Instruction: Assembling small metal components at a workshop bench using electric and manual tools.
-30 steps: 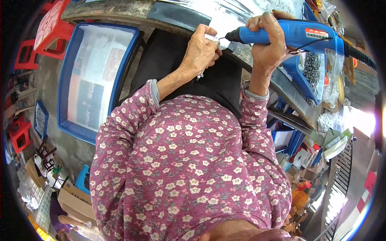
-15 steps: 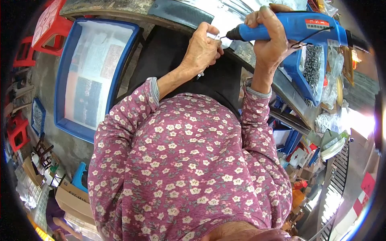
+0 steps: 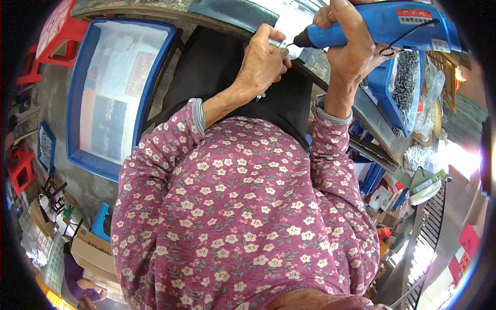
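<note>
2 hands, L hand (image 3: 263, 59) + R hand (image 3: 354, 46): both bare, both busy, close together at near edge of desk (image 3: 150, 9).
Driver, position: blue power driver (image 3: 387, 31) up in R hand, upper R of view, by desk edge.
Driver, direction: nose + thin bit (image 3: 290, 44) point L at L hand; long axis approx. horiz. across view, rear end off to R.
Driver, build: smooth blue casing, rounded barrel, tapered blk nose, red/white stickers, thin blk cord loop (image 3: 408, 39) on side.
R hand grip: clenched round fwd barrel, thumb + fingers wrapped, no gap.
L hand grip: thumb + index pinched on sm. pale part (image 3: 279, 44), shiny, prob. metal; other fingers curled under.
Bit vs part: tip right at part; true contact too sm. to tell.
Below L hand: shiny bit (image 3: 260, 96), shape unclear.
On desk: dk grey flat strip (image 3: 235, 14), smooth, just beyond L hand; desk edge worn, rough.
Sleeves (image 3: 170, 134): plum knit, cream flowers, striped cuffs.
L side: big rect. blue tray (image 3: 72, 103), pale lining w/ grey patches; red plastic stool (image 3: 64, 33) near it.
R side: blue bin (image 3: 382, 85) w/ heap of sm. dk pcs; clear plastic bags (image 3: 426, 103), crinkled, beside it.
Lower L: brown cardboard box (image 3: 93, 253); other person (image 3: 75, 274) in purple, well apart.
</note>
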Action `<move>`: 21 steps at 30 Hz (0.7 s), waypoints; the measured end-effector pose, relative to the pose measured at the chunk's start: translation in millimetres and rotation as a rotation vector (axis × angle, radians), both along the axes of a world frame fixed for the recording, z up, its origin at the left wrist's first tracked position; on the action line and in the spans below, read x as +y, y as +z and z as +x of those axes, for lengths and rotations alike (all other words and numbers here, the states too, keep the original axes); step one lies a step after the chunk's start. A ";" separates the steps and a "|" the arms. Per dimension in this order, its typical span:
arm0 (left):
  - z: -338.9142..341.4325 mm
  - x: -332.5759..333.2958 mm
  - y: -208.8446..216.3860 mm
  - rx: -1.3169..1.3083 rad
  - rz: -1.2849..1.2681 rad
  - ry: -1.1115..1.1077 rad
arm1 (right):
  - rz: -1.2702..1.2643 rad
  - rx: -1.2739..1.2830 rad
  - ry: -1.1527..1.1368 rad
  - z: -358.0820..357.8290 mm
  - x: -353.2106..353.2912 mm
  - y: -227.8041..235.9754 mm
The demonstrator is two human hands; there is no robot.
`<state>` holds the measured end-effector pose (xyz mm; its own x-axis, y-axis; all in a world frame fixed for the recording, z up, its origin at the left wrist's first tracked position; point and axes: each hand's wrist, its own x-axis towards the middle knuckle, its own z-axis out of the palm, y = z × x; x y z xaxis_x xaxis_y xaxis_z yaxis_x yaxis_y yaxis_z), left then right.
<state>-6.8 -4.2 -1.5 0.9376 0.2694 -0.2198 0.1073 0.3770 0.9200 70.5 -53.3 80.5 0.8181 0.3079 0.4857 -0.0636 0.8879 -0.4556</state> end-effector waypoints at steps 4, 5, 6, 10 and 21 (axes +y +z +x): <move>0.2 -7.9 4.1 -0.028 -0.051 -0.013 | -0.487 -0.407 -0.532 17.0 -22.4 -8.2; 2.6 -6.8 1.5 -0.028 -0.083 0.008 | -0.476 -0.411 -0.533 13.8 -18.9 -2.6; 2.7 -5.9 0.2 -0.032 -0.076 0.011 | -0.753 -0.334 -0.585 3.0 -12.9 9.7; 3.1 -3.9 -1.1 -0.015 -0.023 0.038 | -0.922 -0.273 -0.601 -12.6 -9.8 31.6; 0.1 -5.2 1.8 -0.025 -0.029 0.009 | -0.880 -0.246 -0.594 -15.4 -11.6 36.2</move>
<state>-6.6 -9.3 0.3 0.9406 0.2714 -0.2042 0.0811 0.4044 0.9110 55.1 -64.9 116.7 0.8616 0.2156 0.4596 0.4480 0.1028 -0.8881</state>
